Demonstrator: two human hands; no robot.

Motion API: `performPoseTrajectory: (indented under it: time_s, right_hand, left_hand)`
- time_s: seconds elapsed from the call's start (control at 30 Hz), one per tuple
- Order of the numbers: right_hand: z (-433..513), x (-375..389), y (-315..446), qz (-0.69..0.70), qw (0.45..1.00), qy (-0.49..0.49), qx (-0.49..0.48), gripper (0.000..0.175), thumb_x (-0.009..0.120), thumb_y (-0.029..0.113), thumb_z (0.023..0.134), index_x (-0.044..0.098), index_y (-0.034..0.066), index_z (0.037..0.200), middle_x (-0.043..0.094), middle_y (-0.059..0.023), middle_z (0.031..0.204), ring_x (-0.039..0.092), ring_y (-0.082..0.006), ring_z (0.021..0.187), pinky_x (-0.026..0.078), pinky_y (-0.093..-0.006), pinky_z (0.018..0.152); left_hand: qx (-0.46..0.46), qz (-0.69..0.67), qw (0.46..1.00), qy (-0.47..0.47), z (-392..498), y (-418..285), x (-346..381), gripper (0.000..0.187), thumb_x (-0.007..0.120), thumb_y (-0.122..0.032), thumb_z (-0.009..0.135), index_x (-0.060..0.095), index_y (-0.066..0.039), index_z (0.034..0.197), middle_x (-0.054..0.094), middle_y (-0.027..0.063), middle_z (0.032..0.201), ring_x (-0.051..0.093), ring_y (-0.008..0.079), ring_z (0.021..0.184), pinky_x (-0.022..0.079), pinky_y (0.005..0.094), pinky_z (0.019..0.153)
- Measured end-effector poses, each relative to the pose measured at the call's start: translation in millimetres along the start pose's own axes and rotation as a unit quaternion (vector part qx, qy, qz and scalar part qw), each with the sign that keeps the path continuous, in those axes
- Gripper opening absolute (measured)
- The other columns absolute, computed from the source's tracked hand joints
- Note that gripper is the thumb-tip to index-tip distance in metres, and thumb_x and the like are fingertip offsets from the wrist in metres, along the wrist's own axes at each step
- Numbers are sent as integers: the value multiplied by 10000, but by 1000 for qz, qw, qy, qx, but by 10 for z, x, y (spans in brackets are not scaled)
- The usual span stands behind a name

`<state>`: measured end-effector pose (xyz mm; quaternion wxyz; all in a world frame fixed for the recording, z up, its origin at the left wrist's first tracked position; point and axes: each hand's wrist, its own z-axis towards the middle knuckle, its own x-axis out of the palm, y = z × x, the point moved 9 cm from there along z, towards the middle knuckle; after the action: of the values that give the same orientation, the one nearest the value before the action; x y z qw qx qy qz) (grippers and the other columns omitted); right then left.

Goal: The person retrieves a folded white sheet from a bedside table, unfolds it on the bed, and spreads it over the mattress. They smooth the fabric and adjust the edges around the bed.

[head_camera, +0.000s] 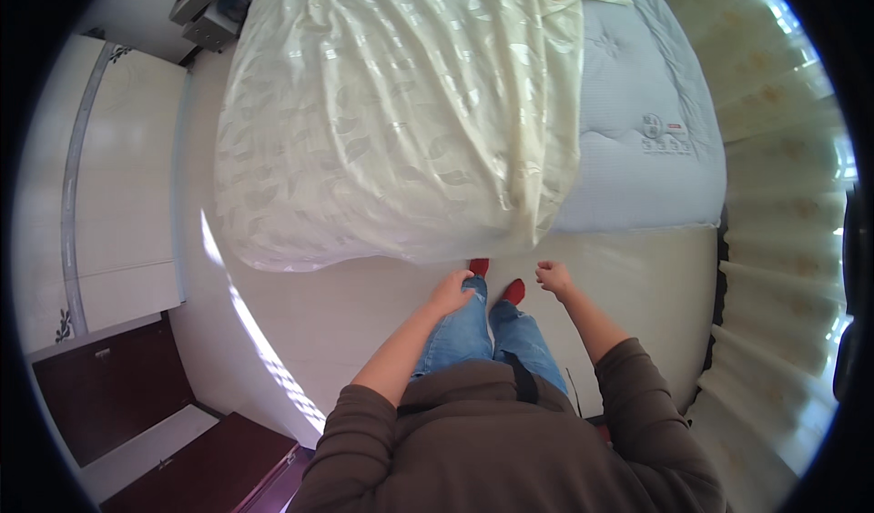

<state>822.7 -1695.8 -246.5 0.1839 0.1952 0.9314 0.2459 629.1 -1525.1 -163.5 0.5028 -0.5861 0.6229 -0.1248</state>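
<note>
A cream satin sheet [410,117] with a woven leaf pattern covers the left and middle of a mattress [635,185] before me. Folds run down its length, and its near edge hangs over the foot of the bed. On the right the pale grey-blue mattress top lies bare and bears printed marks. My left hand [453,293] is above my left thigh, empty, with the thumb away from the fingers. Nothing is in my right hand [553,277], which hangs over the floor with loosely bent fingers. Both hands are apart from the sheet, just short of the bed's foot.
Long patterned curtains [765,240] line the right side. To the left stands a pale wardrobe [136,171] with sliding doors. Dark red wooden panels [116,390] are at the lower left, and a grey drawer unit [212,28] at the far left. Sunlight streaks the pale floor [328,322].
</note>
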Motion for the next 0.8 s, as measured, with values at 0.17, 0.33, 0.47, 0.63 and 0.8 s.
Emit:
performPoseTrajectory:
  time_s: [0.17,0.33,0.47,0.63,0.8]
  right_hand:
    - [-46,-408,308,75,997,-12,6,308,568,134,788,557,17,1073,606,-59,899,595,-144,745,490,-263,620]
    - [-21,-917,505,42,999,-23,-1,292,561,137,802,555,27,1073,606,-55,914,592,-137,752,488,-258,629]
    - [101,-1215,743,83,995,-48,-12,270,543,133,818,554,31,1068,605,-53,924,589,-130,746,486,-257,621]
    - [306,-1427,1101,135,990,-31,-22,246,520,138,840,559,34,1060,606,-53,921,588,-130,749,483,-253,613]
    - [696,-1836,1335,193,981,-4,-13,256,475,216,884,540,60,1076,598,-41,953,578,-132,815,473,-266,676]
  left_hand:
    - [-54,-42,997,28,447,-90,-19,363,596,-176,722,557,-39,1057,598,159,1000,578,277,920,453,352,811]
    - [3,-59,998,-6,1097,-614,-19,313,564,-162,736,582,-24,1016,630,143,905,610,240,827,477,326,757]
    - [49,-99,994,-6,1483,-1079,78,298,551,-145,738,584,-22,1007,631,131,899,612,234,814,480,321,740]
    - [34,-76,996,-14,1999,-1580,171,316,556,-139,739,554,-32,1037,618,115,872,599,244,835,472,330,753]
    - [-12,0,993,-117,2777,-1950,223,475,598,-155,727,432,-41,1158,489,149,1119,502,283,1020,429,370,843]
